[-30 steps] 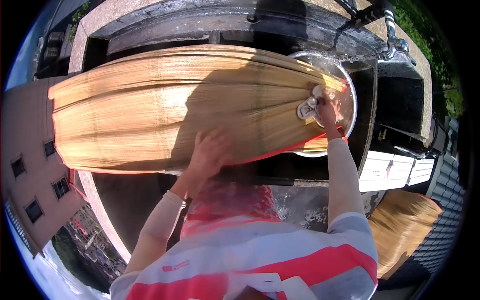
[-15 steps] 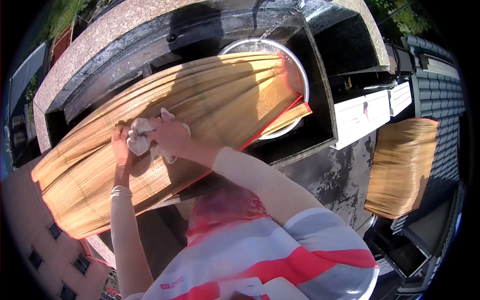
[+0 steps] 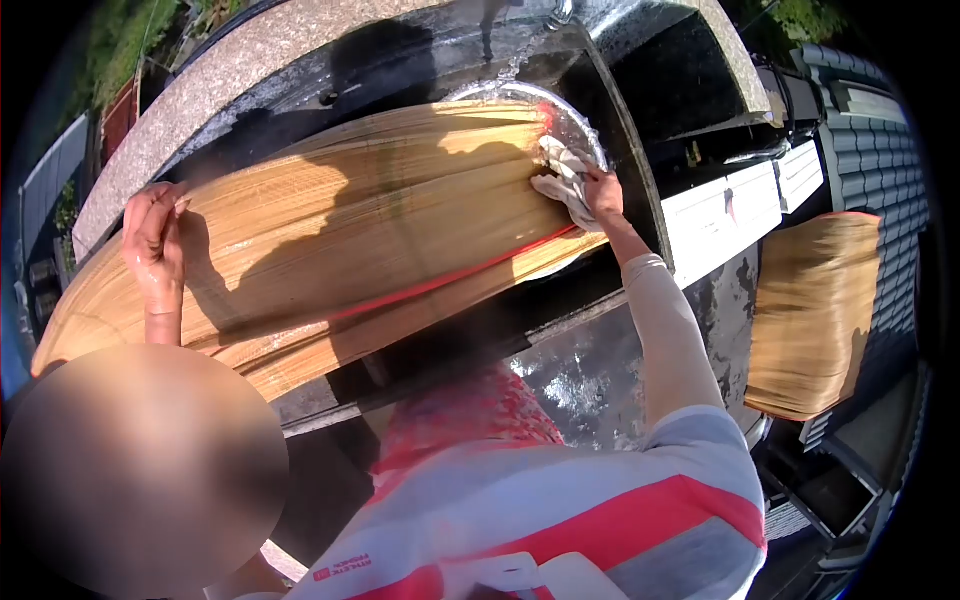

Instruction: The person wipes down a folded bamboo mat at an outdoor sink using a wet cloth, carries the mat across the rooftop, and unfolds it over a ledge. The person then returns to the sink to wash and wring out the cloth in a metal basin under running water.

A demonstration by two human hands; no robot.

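A long tan straw mat (image 3: 380, 220) stretches from the left edge of the frame to right of upper centre, its right end higher. Lengthwise creases run along it, red trim lines the near edge, and another layer shows beneath that trim. A crumpled white cloth (image 3: 567, 180), bunched in loose folds, lies against the mat's right end.

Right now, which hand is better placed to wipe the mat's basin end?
Probably the right hand: it grips the white cloth over the mat by the basin. The left hand is toward the other end, no cloth visible.
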